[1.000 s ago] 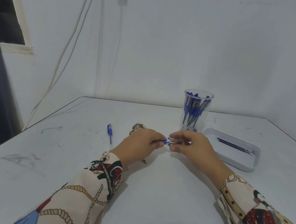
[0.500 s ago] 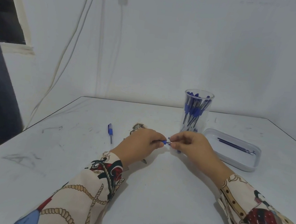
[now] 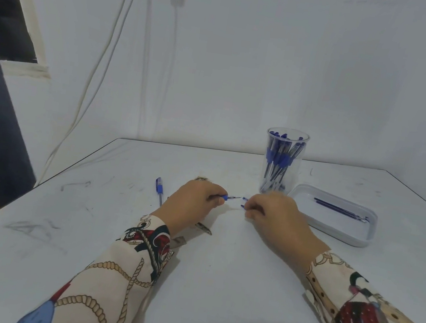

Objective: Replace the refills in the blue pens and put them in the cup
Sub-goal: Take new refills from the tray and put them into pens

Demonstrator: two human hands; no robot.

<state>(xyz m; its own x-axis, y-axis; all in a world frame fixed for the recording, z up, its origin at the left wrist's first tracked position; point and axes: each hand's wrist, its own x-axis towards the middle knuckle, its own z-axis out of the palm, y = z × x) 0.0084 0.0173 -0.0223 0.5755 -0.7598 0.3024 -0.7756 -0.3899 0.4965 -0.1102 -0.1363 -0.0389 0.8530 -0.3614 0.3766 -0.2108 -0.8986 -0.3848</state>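
Cup [image 3: 283,162] holds many pens; one pen [image 3: 159,192] lies loose. Left hand [image 3: 194,203] pinches a pen, right hand [image 3: 272,211] pinches its tip; refills [image 3: 340,209] wait in tray [image 3: 334,229].

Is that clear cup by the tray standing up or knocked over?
Upright. The cup stands on the table with its open rim on top, and blue pens stand leaning inside it, beside the tray.
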